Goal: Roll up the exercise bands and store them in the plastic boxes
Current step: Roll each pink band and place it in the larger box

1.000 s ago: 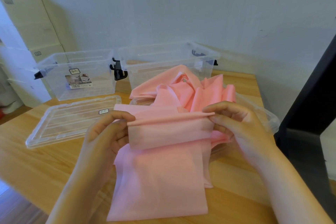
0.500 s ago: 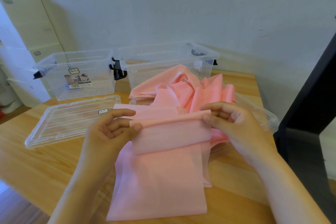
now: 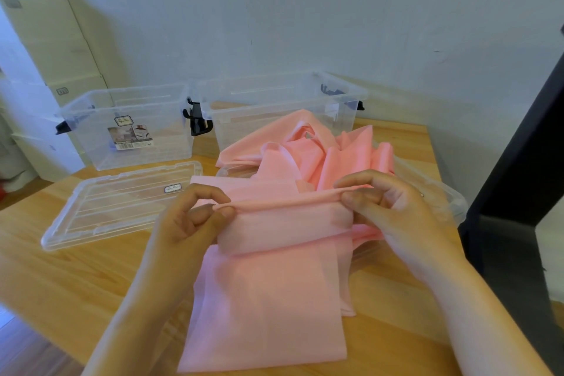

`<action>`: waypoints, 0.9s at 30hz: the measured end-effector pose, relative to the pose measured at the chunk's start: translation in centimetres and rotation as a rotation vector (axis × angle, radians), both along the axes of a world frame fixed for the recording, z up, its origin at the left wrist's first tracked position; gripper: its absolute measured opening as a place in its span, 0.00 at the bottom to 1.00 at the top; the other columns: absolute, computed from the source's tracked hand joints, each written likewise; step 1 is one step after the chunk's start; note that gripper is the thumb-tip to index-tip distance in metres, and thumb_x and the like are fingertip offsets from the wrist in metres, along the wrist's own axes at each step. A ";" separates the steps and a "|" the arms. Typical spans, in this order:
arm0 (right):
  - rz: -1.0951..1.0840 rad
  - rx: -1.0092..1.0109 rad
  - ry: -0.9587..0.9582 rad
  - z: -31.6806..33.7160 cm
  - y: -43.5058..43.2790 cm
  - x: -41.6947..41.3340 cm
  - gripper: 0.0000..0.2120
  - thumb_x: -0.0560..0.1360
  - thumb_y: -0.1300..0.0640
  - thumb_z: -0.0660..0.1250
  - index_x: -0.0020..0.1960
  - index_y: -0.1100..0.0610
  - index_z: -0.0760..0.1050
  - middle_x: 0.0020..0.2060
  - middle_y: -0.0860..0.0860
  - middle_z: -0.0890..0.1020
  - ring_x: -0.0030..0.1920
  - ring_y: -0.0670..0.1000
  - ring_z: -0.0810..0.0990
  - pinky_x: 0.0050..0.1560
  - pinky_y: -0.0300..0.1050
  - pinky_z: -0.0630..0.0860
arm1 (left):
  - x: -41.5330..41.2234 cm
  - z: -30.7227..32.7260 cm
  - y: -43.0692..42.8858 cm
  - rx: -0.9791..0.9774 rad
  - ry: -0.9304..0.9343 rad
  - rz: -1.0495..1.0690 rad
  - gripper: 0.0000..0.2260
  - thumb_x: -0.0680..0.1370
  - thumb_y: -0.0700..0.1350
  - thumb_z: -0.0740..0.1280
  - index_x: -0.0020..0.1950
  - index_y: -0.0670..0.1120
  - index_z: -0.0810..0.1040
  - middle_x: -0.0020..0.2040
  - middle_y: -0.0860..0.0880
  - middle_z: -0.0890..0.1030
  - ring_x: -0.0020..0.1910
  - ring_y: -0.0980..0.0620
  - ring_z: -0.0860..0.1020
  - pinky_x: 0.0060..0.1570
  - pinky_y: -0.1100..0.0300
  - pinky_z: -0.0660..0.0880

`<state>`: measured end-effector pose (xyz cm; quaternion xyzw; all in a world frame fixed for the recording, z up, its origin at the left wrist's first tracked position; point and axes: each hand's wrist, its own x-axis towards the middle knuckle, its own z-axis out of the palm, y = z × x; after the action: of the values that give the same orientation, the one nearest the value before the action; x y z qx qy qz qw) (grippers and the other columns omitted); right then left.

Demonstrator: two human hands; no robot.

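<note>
My left hand (image 3: 183,223) and right hand (image 3: 396,210) pinch the rolled end of the pink band (image 3: 268,284), holding it level so it winds evenly.

A pink band (image 3: 274,293) lies flat on the wooden tabletop (image 3: 61,278), its far end turned over into a narrow roll (image 3: 283,202). The left hand (image 3: 189,217) pinches the roll's left end between thumb and fingers, and the right hand (image 3: 393,210) pinches its right end. Behind the roll, a heap of pink bands (image 3: 320,156) lies on a clear lid (image 3: 442,195). A second lid (image 3: 116,204) lies flat to the left. Near the wall (image 3: 305,9) two open clear boxes stand side by side: the left box (image 3: 91,143), which bears a label (image 3: 131,134), and the right box (image 3: 274,101).
</note>
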<state>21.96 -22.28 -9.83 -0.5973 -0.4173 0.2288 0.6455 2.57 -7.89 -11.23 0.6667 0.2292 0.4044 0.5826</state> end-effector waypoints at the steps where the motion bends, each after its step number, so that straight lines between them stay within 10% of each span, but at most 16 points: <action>1: 0.004 0.007 0.008 0.1 0.0 0.0 0.10 0.73 0.64 0.68 0.43 0.51 0.83 0.32 0.57 0.78 0.35 0.47 0.78 0.36 0.38 0.77 | 0.0 0.1 -0.1 -0.015 -0.009 -0.013 0.01 0.72 0.43 0.67 0.41 0.48 0.78 0.31 0.44 0.78 0.32 0.51 0.74 0.33 0.66 0.73; 11: 0.036 0.061 0.137 0.3 -0.3 0.1 0.17 0.75 0.68 0.62 0.38 0.53 0.85 0.37 0.48 0.84 0.39 0.44 0.82 0.38 0.33 0.76 | -0.4 0.1 0.5 -0.188 -0.125 -0.071 0.20 0.79 0.32 0.52 0.38 0.42 0.81 0.34 0.47 0.79 0.32 0.52 0.77 0.31 0.64 0.76; 18: 0.026 0.081 0.067 0.1 -0.1 0.1 0.07 0.67 0.67 0.70 0.44 0.59 0.81 0.34 0.48 0.82 0.37 0.43 0.79 0.40 0.31 0.75 | -0.3 -0.4 0.5 -0.060 0.017 -0.010 0.08 0.65 0.41 0.78 0.38 0.49 0.81 0.34 0.48 0.80 0.35 0.54 0.77 0.38 0.65 0.75; 27: 0.001 0.053 0.021 0.0 -0.1 -0.1 0.09 0.71 0.70 0.68 0.43 0.57 0.81 0.36 0.50 0.82 0.40 0.44 0.81 0.42 0.33 0.76 | 0.0 -0.4 0.3 -0.037 0.017 -0.028 0.04 0.68 0.43 0.70 0.41 0.50 0.82 0.37 0.47 0.82 0.38 0.53 0.78 0.39 0.65 0.75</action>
<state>21.86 -22.39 -9.81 -0.5775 -0.4164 0.2244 0.6653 2.57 -7.58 -11.63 0.6623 0.2324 0.3861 0.5985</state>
